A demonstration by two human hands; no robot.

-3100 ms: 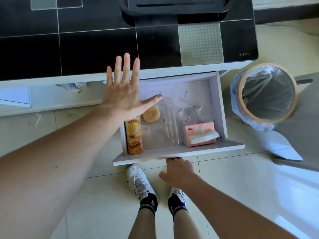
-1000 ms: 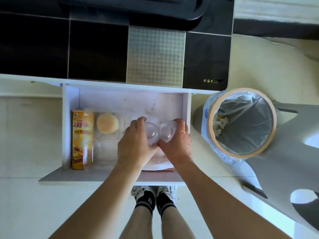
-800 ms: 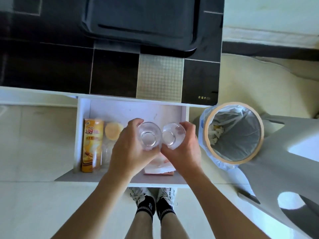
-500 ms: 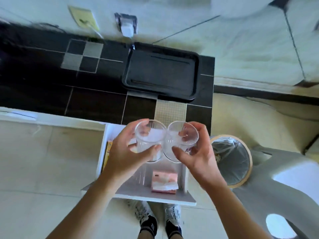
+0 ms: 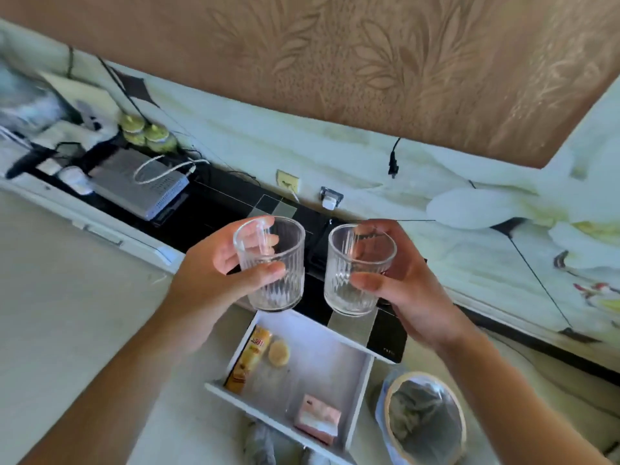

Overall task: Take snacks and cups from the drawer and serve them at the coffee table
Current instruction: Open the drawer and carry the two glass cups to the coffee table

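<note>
My left hand (image 5: pixel 208 283) grips a clear ribbed glass cup (image 5: pixel 272 263), held upright above the black cabinet top. My right hand (image 5: pixel 406 286) grips a second clear ribbed cup (image 5: pixel 356 270) beside it, a small gap between the two. Below them the white drawer (image 5: pixel 360 377) stands open. Inside lie a yellow snack tube (image 5: pixel 250 359) along the left wall, a round cake (image 5: pixel 279 353) in a clear box, and a pink tissue pack (image 5: pixel 318 420) near the front.
A bin (image 5: pixel 426 417) lined with a plastic bag stands right of the drawer. On the black cabinet top (image 5: pixel 214 203) at the left sit a grey set-top box (image 5: pixel 141 184), cables and small green jars (image 5: pixel 147 132). The wall rises behind.
Both hands took the two cups out of the drawer and raised them high. The view tilted up from the drawer to the wall, and the cups moved slightly apart.
</note>
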